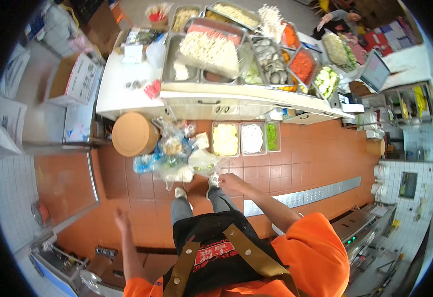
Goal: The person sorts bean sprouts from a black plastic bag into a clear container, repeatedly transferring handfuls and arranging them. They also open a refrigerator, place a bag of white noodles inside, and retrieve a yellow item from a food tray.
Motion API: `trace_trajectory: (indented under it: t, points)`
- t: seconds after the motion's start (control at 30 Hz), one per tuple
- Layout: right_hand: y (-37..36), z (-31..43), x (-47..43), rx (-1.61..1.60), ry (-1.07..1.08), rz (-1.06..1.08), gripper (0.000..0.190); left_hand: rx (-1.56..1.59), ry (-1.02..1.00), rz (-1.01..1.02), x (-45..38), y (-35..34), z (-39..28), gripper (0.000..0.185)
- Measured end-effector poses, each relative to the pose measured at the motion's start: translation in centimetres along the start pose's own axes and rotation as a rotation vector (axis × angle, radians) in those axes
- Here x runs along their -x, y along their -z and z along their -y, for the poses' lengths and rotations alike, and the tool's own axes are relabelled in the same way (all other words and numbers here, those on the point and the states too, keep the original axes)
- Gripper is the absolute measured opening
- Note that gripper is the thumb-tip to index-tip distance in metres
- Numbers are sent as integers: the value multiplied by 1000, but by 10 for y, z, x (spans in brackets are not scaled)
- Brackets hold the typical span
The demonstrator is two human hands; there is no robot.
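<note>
My right hand (230, 182) is pinched on the edge of a clear plastic bag (205, 160) with some green food inside, low over the floor tiles. My left hand (121, 219) hangs away to the left above the floor, holding nothing, its fingers partly blurred. Before my shoes lies a heap of plastic bags, one of them blue (144, 164), beside a white block-like package (179, 173). Right of the heap stand three clear tubs on the floor: one of pale yellow slices (225, 139), one of white food (252, 138), one of green vegetable (271, 136).
A round tan drum (133, 133) stands left of the bags. Behind, a long counter (127, 98) bears metal trays of mushrooms, red food and sliced greens. A metal floor grate (294, 200) runs at right. Another person (339, 24) is beyond the counter. A cardboard box (73, 80) is at left.
</note>
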State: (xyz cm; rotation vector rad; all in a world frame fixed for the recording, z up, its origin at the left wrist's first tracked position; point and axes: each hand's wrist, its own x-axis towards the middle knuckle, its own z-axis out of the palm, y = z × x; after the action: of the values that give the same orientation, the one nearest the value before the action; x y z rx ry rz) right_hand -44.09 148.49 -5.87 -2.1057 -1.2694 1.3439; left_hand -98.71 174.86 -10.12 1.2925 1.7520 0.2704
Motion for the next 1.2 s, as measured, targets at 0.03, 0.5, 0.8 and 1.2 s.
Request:
trace_trajectory:
  t: [0.03,0.5,0.8,1.2]
  points:
    - [0,-7,-3,34,28,-55,26,-60,-83,-112,-1,28,-35,52]
    - [-112,137,75,-492,-120,-32,44,-16,75,781,4,10,0,38]
    - [-159,132,172,-628,-355,-283,44,-64,177,739,25,-2,-27,35]
    - [-163,131,204,-1041,-170,-590,56,-110,34,786,44,-86,-119,33]
